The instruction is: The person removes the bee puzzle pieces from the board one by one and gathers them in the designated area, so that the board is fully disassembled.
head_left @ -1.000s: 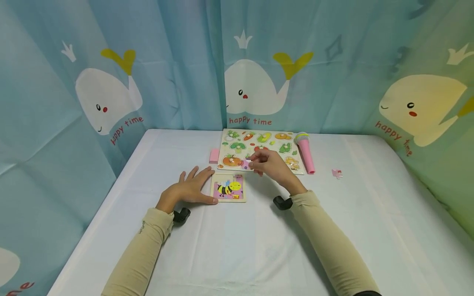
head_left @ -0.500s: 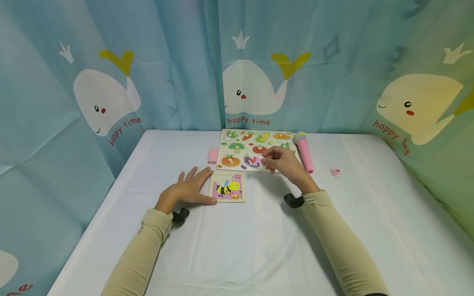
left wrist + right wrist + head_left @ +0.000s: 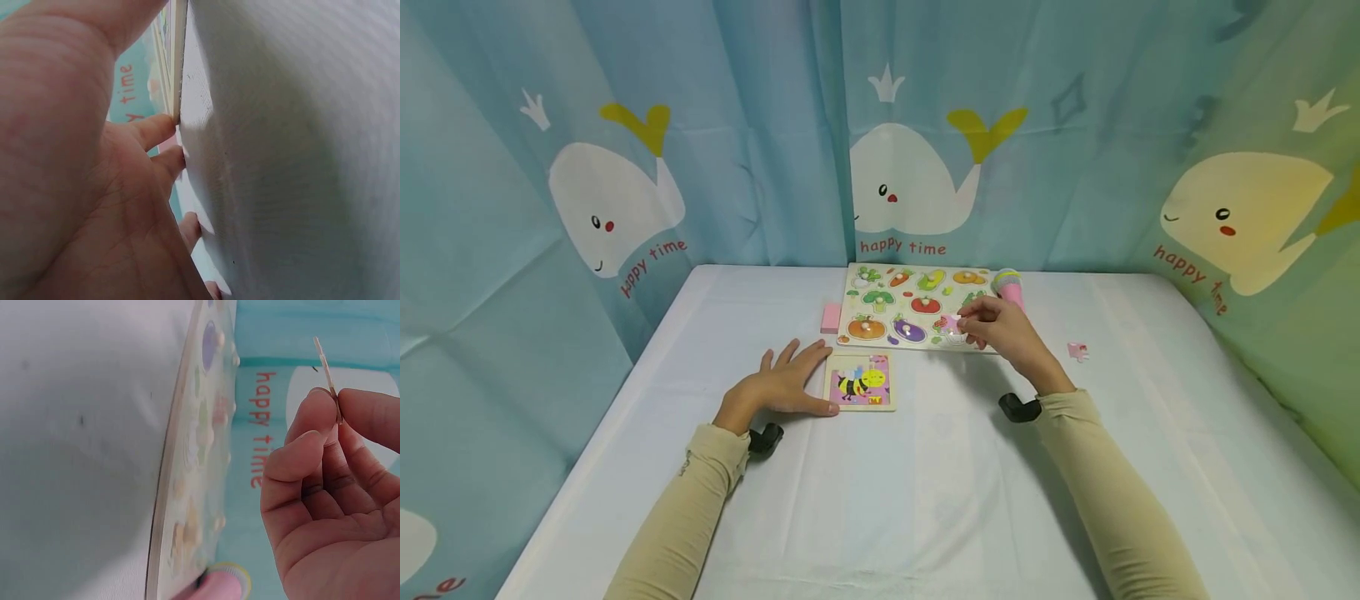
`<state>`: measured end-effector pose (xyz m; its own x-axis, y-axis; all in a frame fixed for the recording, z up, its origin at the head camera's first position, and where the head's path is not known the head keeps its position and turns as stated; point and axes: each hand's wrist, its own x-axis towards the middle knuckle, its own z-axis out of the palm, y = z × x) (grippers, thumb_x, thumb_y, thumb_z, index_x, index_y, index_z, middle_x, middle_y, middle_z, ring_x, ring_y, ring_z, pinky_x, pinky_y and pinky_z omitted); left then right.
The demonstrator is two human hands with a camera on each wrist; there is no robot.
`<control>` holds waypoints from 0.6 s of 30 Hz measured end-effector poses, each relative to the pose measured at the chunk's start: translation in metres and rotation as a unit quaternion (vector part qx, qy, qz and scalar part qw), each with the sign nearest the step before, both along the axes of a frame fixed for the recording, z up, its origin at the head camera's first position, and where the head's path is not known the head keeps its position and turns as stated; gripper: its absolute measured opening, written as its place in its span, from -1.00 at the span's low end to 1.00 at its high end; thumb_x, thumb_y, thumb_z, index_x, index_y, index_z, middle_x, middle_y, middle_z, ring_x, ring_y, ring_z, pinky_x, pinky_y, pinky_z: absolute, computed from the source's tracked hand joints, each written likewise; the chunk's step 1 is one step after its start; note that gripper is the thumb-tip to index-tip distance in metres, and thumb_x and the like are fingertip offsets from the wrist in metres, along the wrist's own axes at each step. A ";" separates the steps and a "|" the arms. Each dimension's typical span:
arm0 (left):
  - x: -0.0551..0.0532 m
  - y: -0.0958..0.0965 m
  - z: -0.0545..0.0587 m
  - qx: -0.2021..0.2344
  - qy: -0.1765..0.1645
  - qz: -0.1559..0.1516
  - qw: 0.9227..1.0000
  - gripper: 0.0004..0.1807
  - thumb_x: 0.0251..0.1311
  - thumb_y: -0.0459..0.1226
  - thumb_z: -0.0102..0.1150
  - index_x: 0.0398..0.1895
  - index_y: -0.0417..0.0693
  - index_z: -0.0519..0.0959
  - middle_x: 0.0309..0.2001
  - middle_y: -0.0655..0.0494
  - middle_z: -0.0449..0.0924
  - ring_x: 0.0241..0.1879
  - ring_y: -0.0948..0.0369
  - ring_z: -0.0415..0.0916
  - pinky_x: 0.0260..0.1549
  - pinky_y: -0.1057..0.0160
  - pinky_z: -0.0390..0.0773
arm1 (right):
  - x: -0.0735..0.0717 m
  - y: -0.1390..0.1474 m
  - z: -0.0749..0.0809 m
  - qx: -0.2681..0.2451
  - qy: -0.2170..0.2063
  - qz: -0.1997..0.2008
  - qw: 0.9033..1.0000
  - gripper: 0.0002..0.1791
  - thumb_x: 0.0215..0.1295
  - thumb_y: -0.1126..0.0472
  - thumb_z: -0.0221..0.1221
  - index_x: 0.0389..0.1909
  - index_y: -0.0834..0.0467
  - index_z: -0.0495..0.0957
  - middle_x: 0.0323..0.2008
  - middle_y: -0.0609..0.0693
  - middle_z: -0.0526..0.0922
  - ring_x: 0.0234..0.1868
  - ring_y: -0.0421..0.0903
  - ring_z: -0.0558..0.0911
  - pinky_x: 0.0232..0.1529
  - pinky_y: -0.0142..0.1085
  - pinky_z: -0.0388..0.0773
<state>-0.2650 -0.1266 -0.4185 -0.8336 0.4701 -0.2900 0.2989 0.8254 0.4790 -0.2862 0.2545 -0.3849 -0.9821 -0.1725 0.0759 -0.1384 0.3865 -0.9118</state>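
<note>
My left hand (image 3: pixel 784 385) lies with fingers spread along the left side of a small wooden jigsaw puzzle (image 3: pixel 861 383) with a bee picture. Its thumb and forefinger touch the frame's left corners; the left wrist view shows the frame's edge (image 3: pixel 177 75) against a fingertip. My right hand (image 3: pixel 1007 332) pinches a thin pink jigsaw piece (image 3: pixel 951 323) between thumb and fingertips, held above the vegetable peg board (image 3: pixel 887 342). In the right wrist view the piece (image 3: pixel 324 362) appears edge-on. Part of the bee puzzle's top strip looks bare wood.
A pink toy microphone (image 3: pixel 1012 292) lies at the board's right end, partly behind my right hand. One more pink jigsaw piece (image 3: pixel 1078 351) lies to the right on the white cloth. A pink block (image 3: pixel 831 317) sits left of the board. Curtains hang behind the table.
My right hand has moved right over the peg board, carrying the pinched jigsaw piece from near the pumpkin to past the eggplant. The left hand has stayed at the bee puzzle.
</note>
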 end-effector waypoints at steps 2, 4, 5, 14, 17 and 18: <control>0.000 -0.001 0.000 0.002 0.000 0.000 1.000 0.22 0.20 0.21 0.45 0.76 -0.04 0.01 0.75 -0.07 -0.19 0.69 -0.21 -0.45 0.51 -0.41 -0.47 | 0.000 0.005 0.000 0.002 0.004 -0.007 1.000 -0.77 0.50 0.35 0.27 0.03 0.42 0.60 -0.31 0.05 0.71 -0.37 -0.06 0.65 -0.37 -0.34 0.57; 0.000 -0.001 0.000 0.002 0.000 0.001 1.000 0.23 0.20 0.21 0.45 0.76 -0.04 0.01 0.76 -0.07 -0.20 0.69 -0.21 -0.46 0.50 -0.41 -0.47 | 0.000 0.010 0.000 0.003 0.005 -0.010 1.000 -0.75 0.50 0.34 0.27 0.05 0.43 0.60 -0.29 0.06 0.71 -0.36 -0.09 0.66 -0.36 -0.33 0.59; 0.000 -0.001 -0.001 0.001 0.000 0.001 1.000 0.23 0.20 0.21 0.45 0.77 -0.04 0.01 0.76 -0.06 -0.20 0.69 -0.21 -0.46 0.50 -0.41 -0.47 | 0.000 0.012 0.000 0.005 0.004 -0.012 1.000 -0.75 0.51 0.34 0.26 0.06 0.43 0.60 -0.29 0.06 0.70 -0.36 -0.12 0.65 -0.34 -0.33 0.59; 0.000 -0.001 -0.002 -0.003 0.002 0.003 1.000 0.22 0.20 0.21 0.45 0.77 -0.02 0.01 0.76 -0.05 -0.20 0.69 -0.20 -0.45 0.50 -0.42 -0.47 | 0.003 0.037 0.005 0.000 -0.014 -0.036 0.999 -0.66 0.55 0.28 0.24 0.15 0.45 0.54 -0.26 0.07 0.72 -0.40 -0.17 0.63 -0.48 -0.34 0.49; 0.000 -0.001 -0.002 -0.001 0.001 0.002 1.000 0.22 0.20 0.21 0.45 0.77 -0.02 0.00 0.76 -0.04 -0.21 0.69 -0.20 -0.46 0.50 -0.41 -0.48 | 0.004 0.045 0.007 -0.010 -0.007 -0.045 0.999 -0.66 0.55 0.30 0.24 0.15 0.48 0.52 -0.29 0.00 0.71 -0.39 -0.18 0.63 -0.43 -0.33 0.56; -0.001 -0.001 -0.002 -0.001 0.001 0.001 1.000 0.23 0.20 0.21 0.45 0.77 -0.02 0.00 0.76 -0.04 -0.21 0.69 -0.20 -0.46 0.50 -0.41 -0.48 | 0.004 0.048 0.008 -0.012 -0.005 -0.050 0.999 -0.66 0.55 0.31 0.23 0.14 0.49 0.51 -0.30 -0.03 0.70 -0.39 -0.19 0.63 -0.39 -0.34 0.58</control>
